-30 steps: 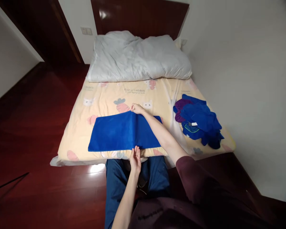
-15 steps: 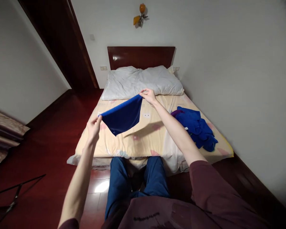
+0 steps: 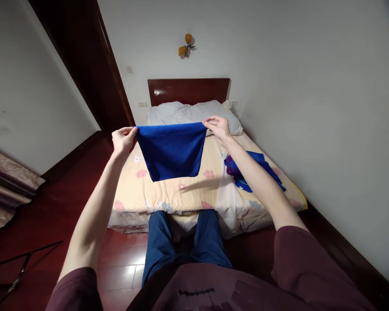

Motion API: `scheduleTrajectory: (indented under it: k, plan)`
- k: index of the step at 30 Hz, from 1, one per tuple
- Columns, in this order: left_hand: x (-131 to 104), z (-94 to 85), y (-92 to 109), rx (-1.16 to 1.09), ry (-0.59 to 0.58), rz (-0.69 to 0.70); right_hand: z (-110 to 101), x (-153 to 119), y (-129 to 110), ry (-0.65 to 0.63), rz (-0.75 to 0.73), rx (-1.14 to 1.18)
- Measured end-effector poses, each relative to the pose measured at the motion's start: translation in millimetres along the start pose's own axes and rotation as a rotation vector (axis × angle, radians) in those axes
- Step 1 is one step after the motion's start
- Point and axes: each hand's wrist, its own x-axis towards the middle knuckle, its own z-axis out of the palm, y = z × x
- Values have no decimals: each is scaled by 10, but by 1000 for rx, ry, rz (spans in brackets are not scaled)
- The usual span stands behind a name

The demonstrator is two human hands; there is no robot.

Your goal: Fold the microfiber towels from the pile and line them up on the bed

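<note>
A blue cloth towel (image 3: 173, 151) hangs stretched out in the air over the bed, its upper edge nearly level. At its upper left corner, my left hand (image 3: 123, 139) pinches the fabric between thumb and fingers. The opposite upper corner is pinched by my right hand (image 3: 218, 127). The lower edge hangs free above the sheet and casts a shadow there. On the right side of the bed lies a crumpled pile of blue cloths (image 3: 262, 162) with a purple cloth (image 3: 229, 166) at its left, partly hidden behind my right forearm.
The bed (image 3: 168, 196) has a yellow patterned sheet, grey pillows (image 3: 188, 113) and a dark wooden headboard (image 3: 189, 90). A wall lies close on the right. Curtains (image 3: 9, 185) hang at the left, and a black metal stand (image 3: 22, 268) is on the floor at lower left.
My left hand has risen and my right hand has shifted rightward, so the towel's tilted top edge is now level and pulled wider. The camera view has tipped upward slightly.
</note>
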Motion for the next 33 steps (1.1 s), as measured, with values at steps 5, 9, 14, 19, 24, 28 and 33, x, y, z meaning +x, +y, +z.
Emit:
scheduleTrajectory:
  k: [5, 9, 14, 19, 24, 28, 33]
  plan:
    - [-310, -67, 37, -109, -193, -24, -254, -642, -110, 43, 77, 40]
    - [-784, -259, -9, -109, -393, -83, -576, -1329, -121, 43, 199, 14]
    - [-1295, -434, -172, -79, -542, -256, -921, -1948, -111, -21, 391, -18]
    - [-1327, -316, -388, -146, -642, -331, -973, -1990, -32, -41, 475, 9]
    - [-1228, 4, -670, -115, -521, -377, -778, -1789, 389, -28, 507, 19]
    - [-1057, 335, -870, -94, -472, -454, -455, -1506, 841, 40, 585, 31]
    - [-559, 722, -834, -118, -306, -254, -188, -936, 1077, 125, 321, -69]
